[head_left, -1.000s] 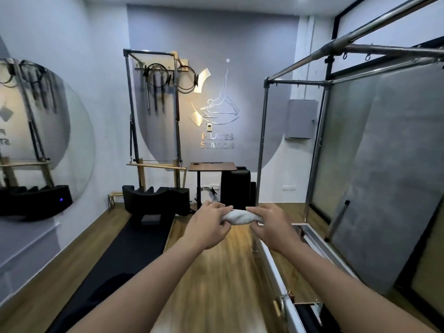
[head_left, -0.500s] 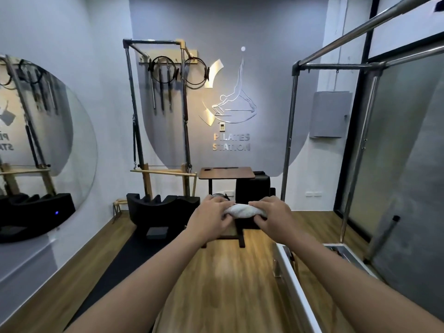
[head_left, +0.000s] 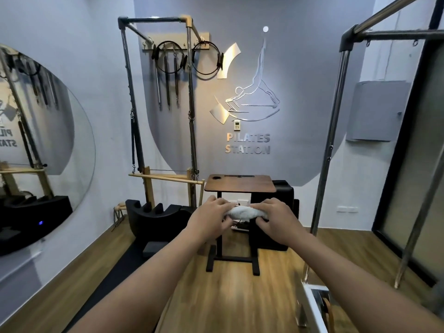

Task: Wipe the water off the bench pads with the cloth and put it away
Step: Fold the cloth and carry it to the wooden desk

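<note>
A white cloth [head_left: 243, 213], rolled into a short bundle, is stretched between both hands at chest height in the middle of the view. My left hand [head_left: 211, 218] grips its left end and my right hand [head_left: 276, 221] grips its right end. Both arms reach straight forward over the wooden floor. Behind the hands stands a small wooden-topped table [head_left: 240, 186] on a black stand. No bench pad shows in this view; only a white frame corner [head_left: 314, 306] of the bench at the lower right.
A metal tower frame [head_left: 189, 111] with hanging rings and bars stands at the back wall. Black arc-shaped props [head_left: 153, 213] sit on the floor to the left, a black box [head_left: 283, 195] behind the table. A steel post [head_left: 329, 150] rises on the right, a mirror [head_left: 43, 131] on the left wall.
I have moved forward toward the small table, which looks larger and nearer. The bench frame has slid off to the lower right. Both hands keep hold of the rolled cloth.
</note>
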Available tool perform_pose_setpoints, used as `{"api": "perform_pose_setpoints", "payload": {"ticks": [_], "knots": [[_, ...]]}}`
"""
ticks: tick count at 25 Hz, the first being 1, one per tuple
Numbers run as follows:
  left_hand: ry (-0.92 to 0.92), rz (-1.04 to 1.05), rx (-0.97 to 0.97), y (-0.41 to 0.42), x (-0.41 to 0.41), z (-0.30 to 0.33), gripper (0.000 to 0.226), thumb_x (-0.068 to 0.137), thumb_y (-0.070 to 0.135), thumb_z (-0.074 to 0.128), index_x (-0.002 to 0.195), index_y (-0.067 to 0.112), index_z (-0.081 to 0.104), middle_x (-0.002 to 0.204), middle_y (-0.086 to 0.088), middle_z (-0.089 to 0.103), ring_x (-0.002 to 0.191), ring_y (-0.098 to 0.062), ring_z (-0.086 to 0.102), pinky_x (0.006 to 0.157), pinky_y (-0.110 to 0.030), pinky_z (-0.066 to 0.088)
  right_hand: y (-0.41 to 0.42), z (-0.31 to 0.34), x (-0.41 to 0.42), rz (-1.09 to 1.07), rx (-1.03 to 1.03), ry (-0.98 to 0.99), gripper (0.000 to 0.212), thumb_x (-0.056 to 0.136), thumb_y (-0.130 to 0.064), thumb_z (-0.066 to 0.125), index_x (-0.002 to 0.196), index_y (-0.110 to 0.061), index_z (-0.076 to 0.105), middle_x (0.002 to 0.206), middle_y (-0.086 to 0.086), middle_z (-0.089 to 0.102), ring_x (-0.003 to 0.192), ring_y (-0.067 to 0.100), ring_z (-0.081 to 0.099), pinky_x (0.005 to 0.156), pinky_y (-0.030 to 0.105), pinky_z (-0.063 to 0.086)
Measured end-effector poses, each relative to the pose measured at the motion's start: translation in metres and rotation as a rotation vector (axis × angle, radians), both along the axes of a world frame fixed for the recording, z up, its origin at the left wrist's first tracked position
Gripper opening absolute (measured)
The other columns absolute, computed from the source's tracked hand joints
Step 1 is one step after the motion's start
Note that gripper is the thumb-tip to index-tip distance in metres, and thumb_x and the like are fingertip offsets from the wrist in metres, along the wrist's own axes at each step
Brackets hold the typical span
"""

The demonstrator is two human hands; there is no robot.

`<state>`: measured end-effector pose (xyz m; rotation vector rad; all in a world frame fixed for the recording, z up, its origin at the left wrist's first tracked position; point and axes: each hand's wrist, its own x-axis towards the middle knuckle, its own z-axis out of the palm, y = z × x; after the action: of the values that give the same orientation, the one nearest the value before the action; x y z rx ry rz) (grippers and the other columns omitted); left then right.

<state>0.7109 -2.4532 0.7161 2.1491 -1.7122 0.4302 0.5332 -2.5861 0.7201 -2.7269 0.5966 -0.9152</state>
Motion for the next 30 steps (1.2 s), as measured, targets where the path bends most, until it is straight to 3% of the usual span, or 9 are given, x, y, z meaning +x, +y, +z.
{"api": "perform_pose_setpoints", "payload": {"ticks": [6,12,20,30], "knots": [[0.012,0.064,0.037,-0.136,0.131,-0.003,0.051,0.097,0.033,0.048,0.147,0.028,0.050,0.143,0.005,0.056,0.126,-0.018,0.044,0.102,-0.036,0.048,-0.137,-0.008,0.132,0.034,0.019,0.004,0.040,0.087,-0.019,0.065,0.126,-0.022,0.068,0.110,0.000,0.067,0.108,0.018,0.056,0.088,0.025,0.042],[0.034,-0.021,0.081,-0.297,0.244,-0.028,0.051,0.097,0.031,0.049,0.148,0.026,0.050,0.144,0.004,0.057,0.126,-0.022,0.044,0.104,-0.036,0.045,-0.282,-0.033,0.236,-0.056,0.027,0.051,0.041,0.087,-0.017,0.064,0.128,-0.019,0.067,0.110,0.003,0.067,0.112,0.022,0.055,0.093,0.031,0.045],[0.066,-0.096,0.144,-0.494,0.332,-0.074,0.052,0.097,0.029,0.048,0.149,0.028,0.048,0.144,0.006,0.055,0.127,-0.020,0.042,0.099,-0.035,0.047,-0.465,-0.073,0.319,-0.185,0.072,0.097,0.041,0.086,-0.017,0.063,0.127,-0.021,0.067,0.111,0.001,0.066,0.111,0.019,0.054,0.095,0.032,0.047],[0.188,0.053,0.241,-0.693,0.458,-0.141,0.052,0.098,0.030,0.046,0.150,0.028,0.046,0.144,0.007,0.053,0.125,-0.022,0.041,0.098,-0.039,0.049,-0.690,-0.153,0.468,-0.050,0.156,0.156,0.042,0.087,-0.021,0.062,0.128,-0.020,0.066,0.106,0.001,0.067,0.105,0.023,0.056,0.089,0.030,0.043]]}}
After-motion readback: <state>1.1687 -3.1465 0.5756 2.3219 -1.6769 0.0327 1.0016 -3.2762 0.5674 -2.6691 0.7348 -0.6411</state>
